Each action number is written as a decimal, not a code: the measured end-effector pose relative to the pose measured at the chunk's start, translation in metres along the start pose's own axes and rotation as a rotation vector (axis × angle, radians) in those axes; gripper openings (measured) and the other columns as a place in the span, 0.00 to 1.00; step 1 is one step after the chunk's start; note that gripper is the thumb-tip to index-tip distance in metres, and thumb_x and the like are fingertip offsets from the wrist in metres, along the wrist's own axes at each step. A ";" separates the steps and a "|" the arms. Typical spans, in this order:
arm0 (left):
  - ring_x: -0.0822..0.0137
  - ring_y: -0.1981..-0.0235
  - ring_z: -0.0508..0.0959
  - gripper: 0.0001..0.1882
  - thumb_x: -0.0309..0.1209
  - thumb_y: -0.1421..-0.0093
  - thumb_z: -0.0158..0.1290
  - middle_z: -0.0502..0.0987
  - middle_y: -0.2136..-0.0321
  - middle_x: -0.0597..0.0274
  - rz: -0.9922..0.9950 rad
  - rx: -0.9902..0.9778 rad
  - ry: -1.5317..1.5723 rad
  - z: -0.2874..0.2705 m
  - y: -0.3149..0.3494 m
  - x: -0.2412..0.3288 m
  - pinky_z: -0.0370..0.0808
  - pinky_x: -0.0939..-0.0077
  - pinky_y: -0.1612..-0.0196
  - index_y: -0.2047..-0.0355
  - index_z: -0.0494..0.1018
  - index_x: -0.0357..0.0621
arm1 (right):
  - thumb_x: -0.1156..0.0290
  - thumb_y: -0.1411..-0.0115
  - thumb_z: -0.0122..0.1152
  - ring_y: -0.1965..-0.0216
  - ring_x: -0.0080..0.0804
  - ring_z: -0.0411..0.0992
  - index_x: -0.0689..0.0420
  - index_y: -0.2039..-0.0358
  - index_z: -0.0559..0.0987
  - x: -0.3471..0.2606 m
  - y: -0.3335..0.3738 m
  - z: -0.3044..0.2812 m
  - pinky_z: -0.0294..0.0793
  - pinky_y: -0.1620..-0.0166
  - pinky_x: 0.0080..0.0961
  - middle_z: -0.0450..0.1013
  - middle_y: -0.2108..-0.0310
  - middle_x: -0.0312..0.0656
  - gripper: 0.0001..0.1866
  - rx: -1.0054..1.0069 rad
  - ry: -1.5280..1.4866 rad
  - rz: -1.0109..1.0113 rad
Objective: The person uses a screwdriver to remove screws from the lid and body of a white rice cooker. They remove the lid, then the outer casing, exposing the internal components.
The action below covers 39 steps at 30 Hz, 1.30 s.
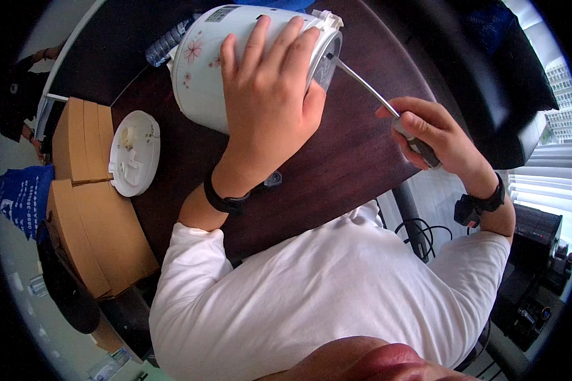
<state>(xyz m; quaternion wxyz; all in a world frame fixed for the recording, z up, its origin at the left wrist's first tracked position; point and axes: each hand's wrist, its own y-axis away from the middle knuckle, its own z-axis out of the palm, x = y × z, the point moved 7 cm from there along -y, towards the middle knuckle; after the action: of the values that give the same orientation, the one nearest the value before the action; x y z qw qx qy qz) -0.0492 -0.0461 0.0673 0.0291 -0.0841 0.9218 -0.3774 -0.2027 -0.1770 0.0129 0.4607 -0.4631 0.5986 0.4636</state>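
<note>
A white rice cooker [200,79] with a pink flower print lies on its side on the dark table. My left hand [270,89] rests on its curved wall, fingers stretched and spread, the thumb near its round end. In my right hand [435,130] is a screwdriver [370,87] with a grey handle, fingers wrapped round it. Its long shaft points up and left, and the tip reaches into the cooker's open-looking end. Whether the tip sits on a screw is too small to tell. A round white cover [135,159] with small inner fittings stands tilted at the table's left.
Brown cardboard boxes [95,222] stand left of the table, beside a blue bag [25,197]. A clear plastic bottle [165,46] lies behind the cooker. A small dark object [273,179] is beside my left wrist. A black chair [502,76] stands at the right; another person [16,95] is far left.
</note>
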 end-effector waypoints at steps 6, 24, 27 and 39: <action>0.50 0.39 0.67 0.28 0.28 0.49 0.55 0.72 0.42 0.57 -0.038 -0.039 -0.015 -0.001 0.000 0.000 0.53 0.43 0.36 0.45 0.71 0.45 | 0.51 0.30 0.46 0.84 0.14 0.67 0.64 0.46 0.72 0.000 0.002 0.005 0.65 0.84 0.13 0.69 0.77 0.34 0.27 -0.041 -0.104 0.019; 0.48 0.39 0.68 0.28 0.29 0.50 0.56 0.73 0.43 0.56 -0.020 -0.033 -0.025 0.000 0.001 0.000 0.53 0.40 0.35 0.46 0.72 0.44 | 0.47 0.31 0.48 0.86 0.16 0.67 0.62 0.47 0.73 -0.002 0.002 0.003 0.66 0.84 0.12 0.70 0.77 0.36 0.28 -0.030 -0.053 0.057; 0.47 0.41 0.69 0.27 0.29 0.52 0.57 0.74 0.46 0.54 0.003 -0.006 -0.016 0.000 0.000 0.001 0.53 0.38 0.37 0.48 0.72 0.43 | 0.47 0.32 0.48 0.86 0.16 0.67 0.62 0.47 0.73 -0.002 0.002 0.003 0.66 0.85 0.12 0.70 0.77 0.36 0.29 -0.031 -0.066 0.067; 0.46 0.39 0.66 0.30 0.29 0.50 0.54 0.71 0.43 0.54 -0.055 -0.038 0.039 -0.004 0.003 0.004 0.53 0.41 0.36 0.43 0.69 0.44 | 0.56 0.29 0.47 0.85 0.16 0.66 0.62 0.47 0.72 -0.002 0.010 0.006 0.62 0.85 0.14 0.68 0.79 0.34 0.22 -0.012 -0.090 0.176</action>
<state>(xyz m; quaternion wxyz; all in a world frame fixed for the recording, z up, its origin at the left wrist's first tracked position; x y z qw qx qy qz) -0.0535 -0.0420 0.0676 -0.0006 -0.1025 0.9265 -0.3621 -0.2118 -0.1692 0.0149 0.4419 -0.3902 0.6129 0.5262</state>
